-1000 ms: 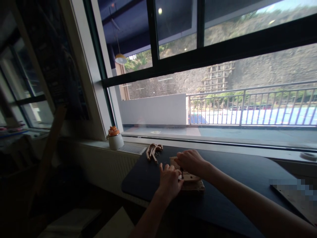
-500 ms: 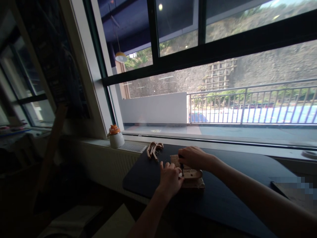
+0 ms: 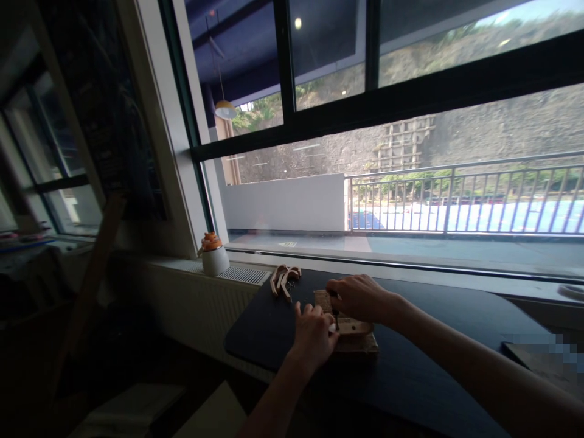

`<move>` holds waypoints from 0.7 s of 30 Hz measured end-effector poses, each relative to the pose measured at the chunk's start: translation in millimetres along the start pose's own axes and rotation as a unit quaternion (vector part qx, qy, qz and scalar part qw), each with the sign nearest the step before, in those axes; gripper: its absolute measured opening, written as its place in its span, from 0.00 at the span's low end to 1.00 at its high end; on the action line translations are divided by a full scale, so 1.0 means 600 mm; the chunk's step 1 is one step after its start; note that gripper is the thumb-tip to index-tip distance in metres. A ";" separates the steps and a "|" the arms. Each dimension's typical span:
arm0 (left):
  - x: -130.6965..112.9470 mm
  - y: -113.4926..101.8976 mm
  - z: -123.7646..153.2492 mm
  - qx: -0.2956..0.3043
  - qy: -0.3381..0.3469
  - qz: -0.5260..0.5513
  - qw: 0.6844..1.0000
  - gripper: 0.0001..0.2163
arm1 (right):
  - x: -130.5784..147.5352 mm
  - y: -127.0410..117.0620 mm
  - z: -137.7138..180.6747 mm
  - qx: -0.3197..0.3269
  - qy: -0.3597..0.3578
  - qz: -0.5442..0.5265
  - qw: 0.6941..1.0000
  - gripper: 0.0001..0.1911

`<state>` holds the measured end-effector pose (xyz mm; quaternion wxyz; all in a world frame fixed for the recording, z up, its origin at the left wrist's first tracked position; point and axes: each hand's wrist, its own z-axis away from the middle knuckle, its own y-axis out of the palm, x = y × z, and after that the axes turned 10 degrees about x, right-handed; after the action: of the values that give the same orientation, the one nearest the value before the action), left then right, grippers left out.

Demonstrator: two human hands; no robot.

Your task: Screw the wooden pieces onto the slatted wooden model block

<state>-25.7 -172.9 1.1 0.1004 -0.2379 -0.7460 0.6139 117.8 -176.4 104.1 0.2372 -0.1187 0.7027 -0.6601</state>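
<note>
My right hand [image 3: 358, 297] is wrapped round the handle of a dark screwdriver [image 3: 336, 319], which stands nearly upright with its tip down on a light wooden piece [image 3: 356, 328]. That piece has a rounded end and a dark hole, and lies across a rough wooden block [image 3: 360, 344]. My left hand [image 3: 312, 337] presses the piece's left end, thumb and finger close to the screwdriver tip, the other fingers partly raised. Its grip hides that end. What is under the screwdriver tip is too small to make out.
The dark table [image 3: 424, 359] carries several curved wooden pieces [image 3: 285, 280] with small screws [image 3: 292, 286] beside them at the back left. A white jar with an orange top [image 3: 214, 255] stands on the sill. A dark flat object [image 3: 529, 359] lies at the right.
The view has tilted slightly, so the scene sits a little lower. My right hand has turned slightly on the screwdriver handle; my left hand keeps its place.
</note>
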 end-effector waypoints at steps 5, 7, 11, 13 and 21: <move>-0.003 -0.004 0.001 0.008 -0.005 -0.010 1.000 0.09 | 0.000 0.003 -0.003 0.005 -0.010 -0.010 1.000 0.11; -0.004 -0.005 0.003 0.011 -0.004 -0.014 1.000 0.09 | -0.001 0.008 -0.006 0.003 0.011 -0.011 1.000 0.14; -0.005 -0.006 0.003 0.014 -0.006 -0.017 1.000 0.09 | -0.004 0.017 -0.009 -0.005 0.055 -0.005 0.998 0.19; -0.006 -0.006 0.003 0.015 -0.005 -0.016 1.000 0.09 | -0.005 0.018 -0.009 -0.005 0.067 0.000 0.998 0.21; -0.006 -0.007 0.000 0.017 -0.009 -0.020 1.000 0.09 | 0.006 -0.005 0.001 0.013 -0.009 0.001 1.000 0.13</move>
<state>-23.9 -175.2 5.4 0.1101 -0.2159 -0.7406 0.6267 114.5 -178.8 106.6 0.2457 -0.1212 0.6920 -0.6679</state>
